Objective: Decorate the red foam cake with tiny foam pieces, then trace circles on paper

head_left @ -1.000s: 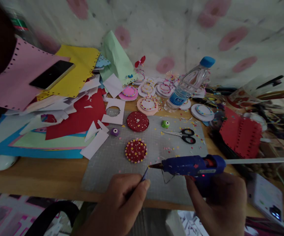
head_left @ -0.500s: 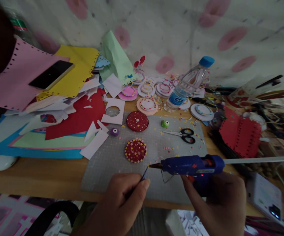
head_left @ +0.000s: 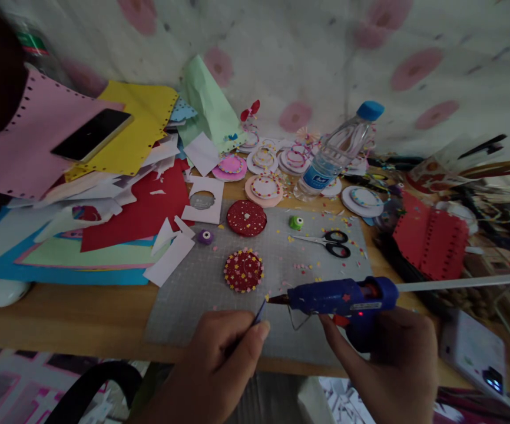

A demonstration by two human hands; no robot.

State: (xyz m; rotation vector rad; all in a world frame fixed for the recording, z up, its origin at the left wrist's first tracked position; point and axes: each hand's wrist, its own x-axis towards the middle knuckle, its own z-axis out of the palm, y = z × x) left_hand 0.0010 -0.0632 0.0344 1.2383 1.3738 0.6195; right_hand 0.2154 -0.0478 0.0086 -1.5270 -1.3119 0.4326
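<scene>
— Near the front edge of the grey cutting mat (head_left: 193, 300) on the wooden bench (head_left: 82, 318), what has changed?
— Little. The left hand (head_left: 224, 359) has stayed put, its grip pinched closed on a thin blue pointed tool (head_left: 260, 311). The right hand (head_left: 387, 359), grip wrapped around the blue hot-glue gun (head_left: 338, 296), has drawn the nozzle slightly right, away from the tool's tip.
— And the red flower-dotted paper disc (head_left: 243, 270)?
— Unmoved, just beyond both tips.
</scene>
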